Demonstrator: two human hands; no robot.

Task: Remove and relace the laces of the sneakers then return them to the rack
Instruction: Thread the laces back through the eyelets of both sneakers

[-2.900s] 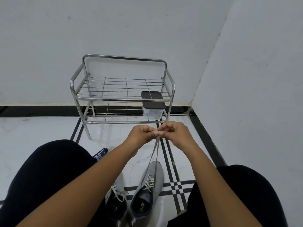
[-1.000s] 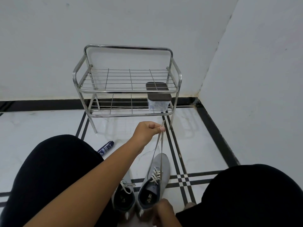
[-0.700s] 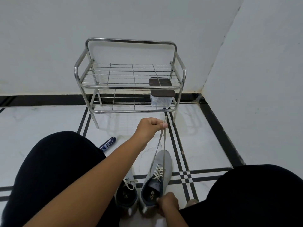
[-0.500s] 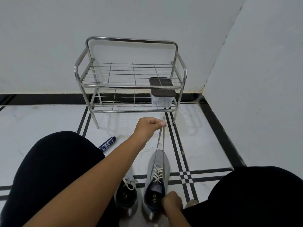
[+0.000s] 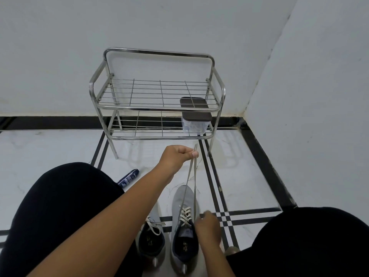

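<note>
Laces [image 5: 190, 176] rise in two taut strands from the right sneaker [image 5: 184, 222] up to our left hand [image 5: 177, 155], which pinches both ends together between thumb and curled fingers, the tips poking out just above the knuckles. We hold that hand raised in front of the rack, well above the shoe. Our right hand [image 5: 207, 226] sits low, at the right side of the same sneaker beside its top eyelets; its fingers are bent toward the crossed lacing, but it is somewhat blurred and we cannot tell whether it actually grips the shoe or a strand, or only touches it. The right sneaker is grey with a dark lining, standing on the floor [image 5: 249, 176] with its toe pointing toward the rack, laced about halfway up. Just to its left stands the left sneaker [image 5: 151, 234], partly hidden under our left forearm, its pale lace lying loose across the tongue.

Both shoes lie between our knees, which are clad in black. The metal rack [image 5: 157, 92] stands against the wall beyond them, with two wire shelves. On the right end of its lower shelf sits a clear box with a dark lid [image 5: 194, 116]. A dark blue tube [image 5: 128, 177] lies on the white tiled floor near our left knee, apart from the shoes.
</note>
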